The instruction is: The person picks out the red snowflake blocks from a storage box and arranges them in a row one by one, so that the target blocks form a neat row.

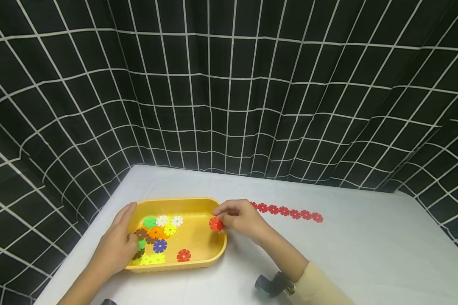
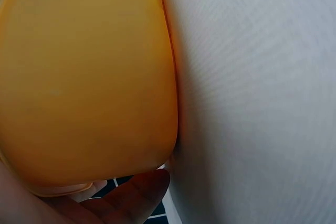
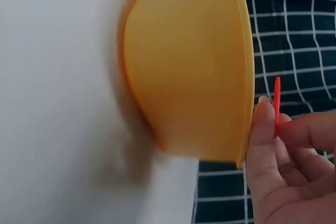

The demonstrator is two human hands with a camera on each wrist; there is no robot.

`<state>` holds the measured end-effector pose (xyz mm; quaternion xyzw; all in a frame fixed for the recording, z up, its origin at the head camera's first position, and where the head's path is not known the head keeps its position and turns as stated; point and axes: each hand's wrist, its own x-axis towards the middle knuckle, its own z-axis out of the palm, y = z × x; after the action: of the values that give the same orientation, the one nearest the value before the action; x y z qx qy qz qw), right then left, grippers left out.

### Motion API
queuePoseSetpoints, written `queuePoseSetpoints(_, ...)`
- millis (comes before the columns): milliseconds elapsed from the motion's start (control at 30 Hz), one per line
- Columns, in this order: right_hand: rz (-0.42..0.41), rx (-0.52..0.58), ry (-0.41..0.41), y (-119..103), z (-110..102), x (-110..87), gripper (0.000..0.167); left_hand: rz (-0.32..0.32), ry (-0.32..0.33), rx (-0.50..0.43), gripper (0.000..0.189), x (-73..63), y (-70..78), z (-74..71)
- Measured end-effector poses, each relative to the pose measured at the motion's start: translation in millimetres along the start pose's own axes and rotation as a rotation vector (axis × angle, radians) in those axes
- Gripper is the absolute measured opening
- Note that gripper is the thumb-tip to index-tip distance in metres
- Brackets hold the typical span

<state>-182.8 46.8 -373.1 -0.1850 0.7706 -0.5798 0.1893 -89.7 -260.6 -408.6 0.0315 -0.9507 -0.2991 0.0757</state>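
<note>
A yellow plastic tray stands on the table, with flower-shaped notched discs in several colours heaped toward its left side. My left hand grips the tray's left end, thumb at the rim; the left wrist view shows fingers against its outer wall. Over the tray's right end, my right hand pinches a red notched disc between thumb and fingertips. From the right wrist view that disc appears edge-on as a thin red strip, just beyond the tray's rim. Another red disc lies near the tray's front wall.
Right of the tray, a row of red notched discs runs along the white tabletop, its left end behind my right hand. A dark device is by my right wrist. Black curtains with a white grid hang behind the table.
</note>
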Motion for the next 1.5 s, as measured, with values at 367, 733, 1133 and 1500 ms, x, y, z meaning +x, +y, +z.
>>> queuePoseSetpoints(367, 0.037, -0.030, 0.068, 17, -24, -9.9, 0.014, 0.011, 0.011, -0.010, 0.081, 0.3, -0.5, 0.0)
queuePoseSetpoints(733, 0.103, -0.033, 0.159, 39, -63, -24.5, 0.015, 0.009, -0.001, -0.014, 0.082, 0.6, -1.1, 0.7)
queuePoseSetpoints(1133, 0.194, -0.126, 0.308, 73, -126, -50.3, 0.021, 0.003, 0.017, -0.008, 0.082, -0.3, 0.9, 0.7)
queuePoseSetpoints(1500, 0.234, -0.237, 0.372, 85, -182, -77.7, 0.032, 0.009, 0.022, -0.015, 0.082, -0.1, 0.9, 1.3)
